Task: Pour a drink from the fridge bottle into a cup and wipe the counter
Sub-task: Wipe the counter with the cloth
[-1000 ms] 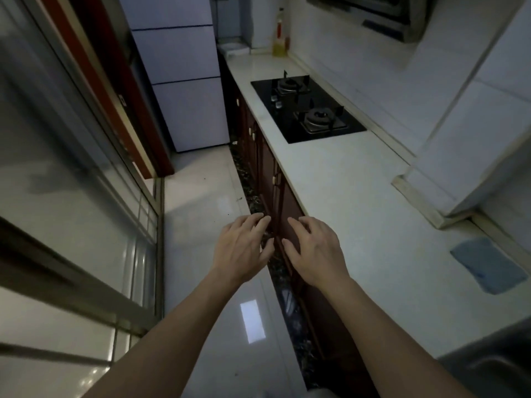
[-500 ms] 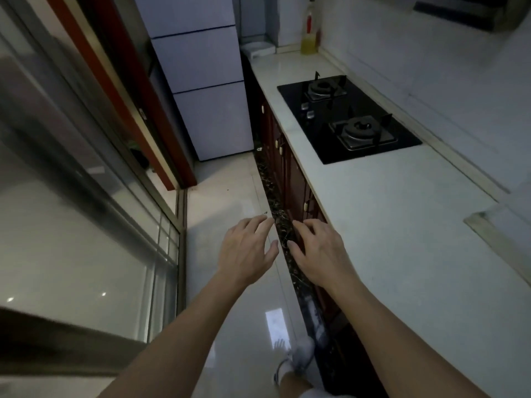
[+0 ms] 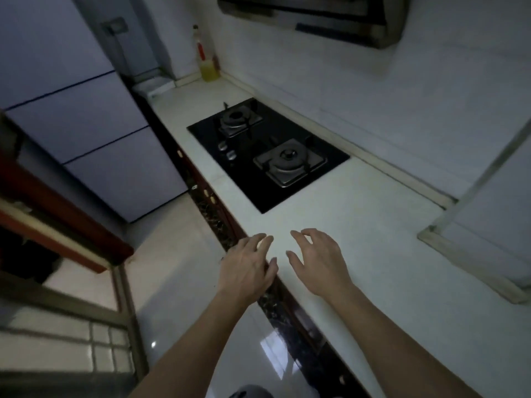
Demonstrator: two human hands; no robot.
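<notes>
Hovering side by side, both hands empty. Left hand is open, palm down, fingers loosely spread, over the front edge of the worktop. Its fingertips reach past the edge over the white surface; cannot tell if they touch. Right hand is also open, fingers slightly curved, thumb toward the left hand, above the worktop just inside the front edge; contact cannot be told either. Hands are near each other, not touching. Bare forearms run in from the bottom.

Black two-burner hob is set into the worktop beyond the hands, about mid-length, with two knobs on its front-left side. Bottle with yellow liquid and a red label stands upright at the far back corner, against the wall. Fridge stands past the worktop's far end, on the left, doors closed, pale blue-grey panels. Dark cabinet fronts run under the front edge. Hood hangs on the wall above the hob. White boxed column sits on the worktop at the back edge, right of the hands. Glossy tiled floor lies left of the worktop. Red-brown door frame is at far left, blurred.
</notes>
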